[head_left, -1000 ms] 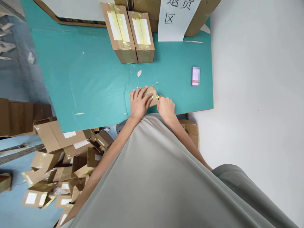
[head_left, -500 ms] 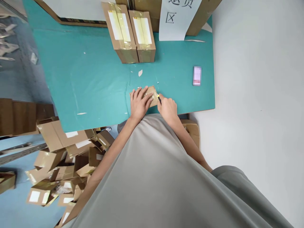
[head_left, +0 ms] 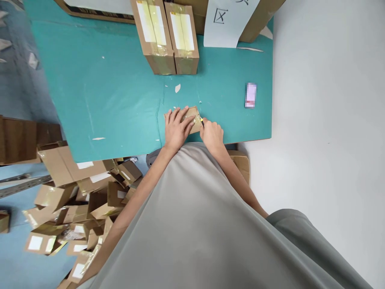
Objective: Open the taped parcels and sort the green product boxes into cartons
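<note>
A small cardboard box (head_left: 195, 114) with clear tape on it lies near the front edge of the teal table. My left hand (head_left: 176, 126) holds it from the left, with fingers apart over its top and the thumb pressing near its middle. What lies under the palm is hidden. At the box's right edge, my right hand (head_left: 212, 134) is closed around a utility knife (head_left: 202, 122) with black and yellow parts. The knife's tip points up and left against that edge; the blade itself is too small to make out.
Two taped cardboard boxes (head_left: 185, 40) stand at the back of the table (head_left: 120, 88), beside a sheet of white paper (head_left: 222, 28) with writing. A phone (head_left: 250, 95) lies to the right. Several opened cartons (head_left: 99, 200) are heaped on the floor at left.
The camera view has shifted slightly, so the table and back boxes sit a little higher. Both hands keep their places on the box and knife; the knife has moved barely, if at all.
</note>
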A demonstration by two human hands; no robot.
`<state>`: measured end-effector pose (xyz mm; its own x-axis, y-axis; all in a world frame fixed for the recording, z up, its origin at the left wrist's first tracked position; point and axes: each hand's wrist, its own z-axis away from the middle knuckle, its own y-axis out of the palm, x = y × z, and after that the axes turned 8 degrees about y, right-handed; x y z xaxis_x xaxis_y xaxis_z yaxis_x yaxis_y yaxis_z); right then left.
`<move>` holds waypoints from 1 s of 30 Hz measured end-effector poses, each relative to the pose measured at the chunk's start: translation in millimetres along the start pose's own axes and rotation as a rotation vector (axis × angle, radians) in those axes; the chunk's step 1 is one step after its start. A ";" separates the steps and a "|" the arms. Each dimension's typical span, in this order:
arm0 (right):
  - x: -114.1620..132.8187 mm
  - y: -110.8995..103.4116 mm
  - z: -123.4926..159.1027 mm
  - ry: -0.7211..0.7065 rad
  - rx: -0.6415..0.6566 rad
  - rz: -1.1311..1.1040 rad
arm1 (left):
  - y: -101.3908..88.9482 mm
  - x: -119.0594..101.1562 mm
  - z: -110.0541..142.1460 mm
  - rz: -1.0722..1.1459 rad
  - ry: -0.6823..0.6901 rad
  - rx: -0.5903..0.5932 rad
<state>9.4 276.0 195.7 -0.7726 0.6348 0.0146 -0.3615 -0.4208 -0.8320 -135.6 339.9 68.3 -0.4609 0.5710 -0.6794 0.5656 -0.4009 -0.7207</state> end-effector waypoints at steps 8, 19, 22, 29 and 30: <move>-12.5 2.0 13.9 0.020 0.076 0.066 | 0.5 1.7 -2.7 0.053 0.010 -0.037; -48.2 34.5 -43.0 -0.004 -0.030 -0.410 | -33.6 34.5 45.4 0.111 -0.103 -0.214; -41.0 67.5 -91.8 -0.027 0.112 -0.654 | -48.7 42.0 77.3 0.123 -0.163 -0.296; 3.0 105.6 -112.4 -0.106 0.442 -1.029 | -74.2 55.5 128.4 0.192 -0.418 -0.409; 4.2 105.1 -109.6 -0.118 0.460 -1.049 | -74.3 58.0 131.6 0.237 -0.448 -0.397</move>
<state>25.3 305.4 47.5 -0.0146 0.7576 0.6525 -0.9928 0.0664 -0.0993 -294.4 308.5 64.3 -0.4848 0.1104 -0.8676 0.8577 -0.1342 -0.4963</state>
